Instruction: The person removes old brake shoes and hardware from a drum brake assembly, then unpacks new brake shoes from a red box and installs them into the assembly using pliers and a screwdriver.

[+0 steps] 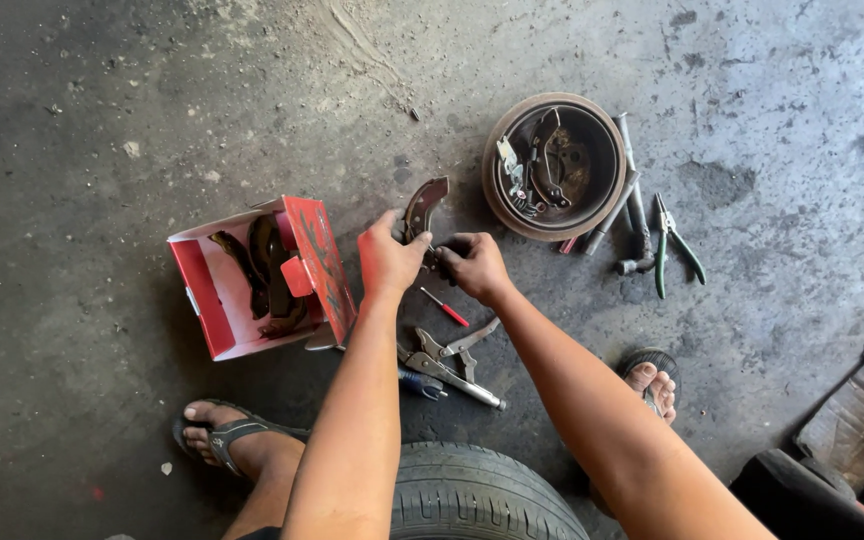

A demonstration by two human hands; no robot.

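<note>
My left hand (388, 258) grips the lower end of a curved, rusty brake shoe (422, 207) and holds it upright above the concrete floor. My right hand (473, 264) is closed at the same lower end of the shoe, fingers pinched on a small part there that I cannot make out. Just below both hands lie a red-handled screwdriver (445, 307) and locking pliers (449, 362).
An open red box (214, 318) with more brake shoes sits at the left. A brake drum (555, 165) holding springs and parts lies at the upper right, beside metal tools and green-handled pliers (672, 245). A tyre (472, 495) is between my sandalled feet.
</note>
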